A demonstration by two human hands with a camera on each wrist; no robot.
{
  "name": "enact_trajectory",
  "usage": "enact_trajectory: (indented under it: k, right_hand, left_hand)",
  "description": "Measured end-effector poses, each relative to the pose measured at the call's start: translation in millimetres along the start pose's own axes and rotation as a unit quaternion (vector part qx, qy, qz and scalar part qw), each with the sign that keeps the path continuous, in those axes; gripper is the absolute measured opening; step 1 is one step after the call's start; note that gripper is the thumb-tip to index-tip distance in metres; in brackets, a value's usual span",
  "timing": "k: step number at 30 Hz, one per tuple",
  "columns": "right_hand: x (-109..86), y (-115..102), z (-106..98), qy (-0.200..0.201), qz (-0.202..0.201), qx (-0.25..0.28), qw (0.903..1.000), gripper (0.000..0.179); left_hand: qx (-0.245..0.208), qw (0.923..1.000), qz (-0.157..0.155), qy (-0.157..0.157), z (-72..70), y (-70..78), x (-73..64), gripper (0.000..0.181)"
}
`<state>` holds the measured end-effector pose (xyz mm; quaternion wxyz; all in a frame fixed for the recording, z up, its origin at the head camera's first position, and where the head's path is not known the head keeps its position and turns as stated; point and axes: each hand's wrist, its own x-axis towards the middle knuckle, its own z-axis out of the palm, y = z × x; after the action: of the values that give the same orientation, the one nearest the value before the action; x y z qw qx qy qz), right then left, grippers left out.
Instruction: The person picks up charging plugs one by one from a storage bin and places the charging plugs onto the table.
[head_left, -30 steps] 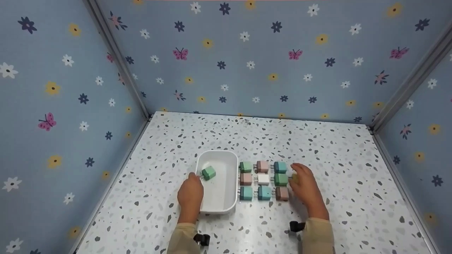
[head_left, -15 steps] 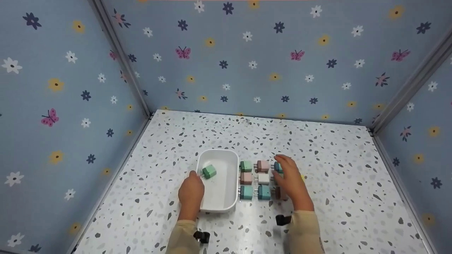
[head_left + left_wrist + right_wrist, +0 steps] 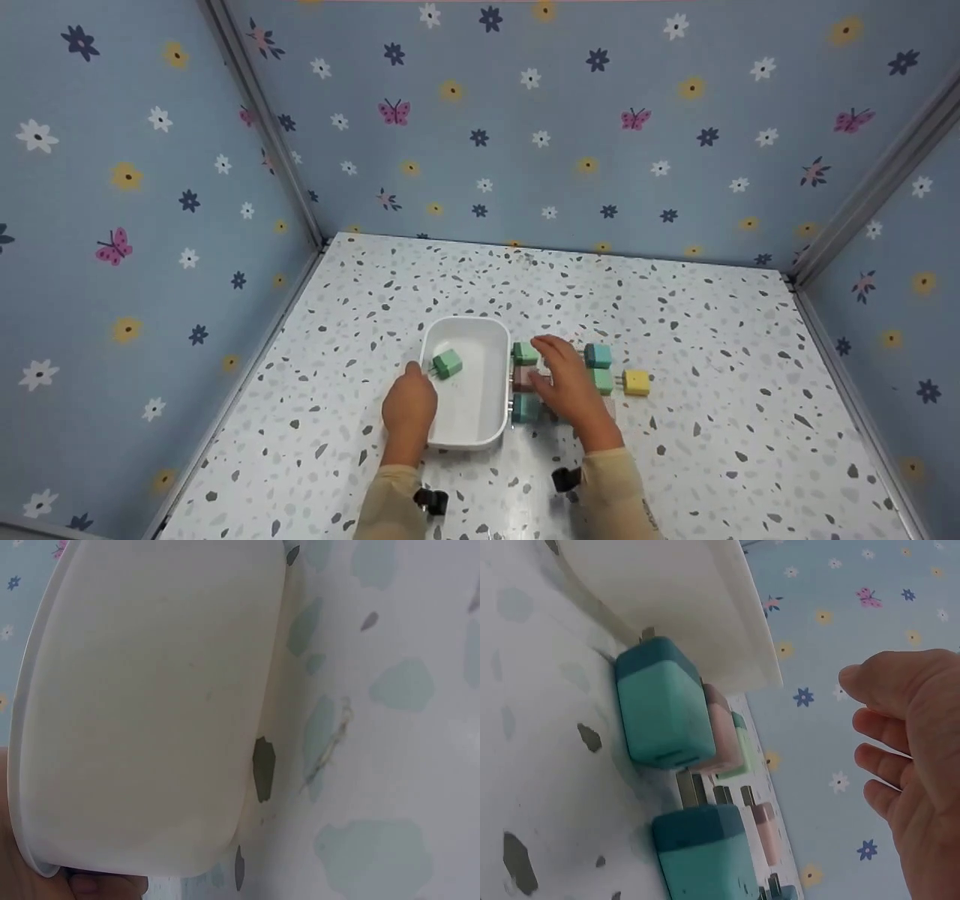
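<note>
My left hand (image 3: pixel 409 409) grips the left rim of a white plastic tub (image 3: pixel 507 397); in the left wrist view, fingertips (image 3: pixel 112 886) show beneath its rim. One green plug-in charger (image 3: pixel 448 364) lies tilted inside, prongs leftward. With fingers apart and nothing held, my right hand (image 3: pixel 574 394) hovers over rows of chargers right of the tub, hiding several. A teal charger (image 3: pixel 665 705) sits close beside the tub wall in the right wrist view, another teal charger (image 3: pixel 705 851) behind it. The yellow charger (image 3: pixel 636 382) stands alone at the right end of the middle row.
A blue charger (image 3: pixel 598 355) and a green charger (image 3: pixel 602 381) show right of my right hand. The speckled white table (image 3: pixel 720 420) extends around the tub and rows. Flowered blue panels (image 3: pixel 525 187) enclose the back and sides.
My right hand has moved left from beside the yellow charger across the rows towards the tub, uncovering the yellow charger. The left hand stays on the tub, and the green charger inside lies as before.
</note>
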<state>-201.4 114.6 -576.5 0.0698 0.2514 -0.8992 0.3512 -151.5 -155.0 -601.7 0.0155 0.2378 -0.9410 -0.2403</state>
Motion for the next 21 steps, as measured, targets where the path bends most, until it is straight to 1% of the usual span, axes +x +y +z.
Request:
enact_trajectory:
  k: [4, 9, 13, 18, 21]
  right_hand:
    - [2.6, -9.1, 12.1, -0.015, -0.012, 0.026, 0.9995, 0.053]
    - [1.2, -16.5, 26.9, -0.045, -0.023, 0.050, 0.9975, 0.054]
    - [-1.4, -21.6, 36.0, -0.067, -0.027, 0.042, 0.9965, 0.055]
    - [-3.2, -26.7, 43.5, -0.086, -0.068, 0.022, 0.9937, 0.054]
    - [-1.2, -29.4, 47.3, -0.088, -0.094, 0.006, 0.9917, 0.053]
  left_hand:
    - [-0.008, 1.0000, -0.002, -0.003, -1.2, -1.1, 1.0, 0.036]
    - [-0.009, 0.9999, -0.006, 0.005, -0.7, -1.5, 0.6, 0.033]
    - [-0.010, 0.9999, -0.002, 0.008, -0.8, 0.1, 0.6, 0.032]
    - [-0.010, 0.9999, -0.011, 0.000, -1.4, 0.9, 0.4, 0.035]
    - [-0.013, 0.9999, -0.008, 0.003, -1.1, 0.6, -0.2, 0.035]
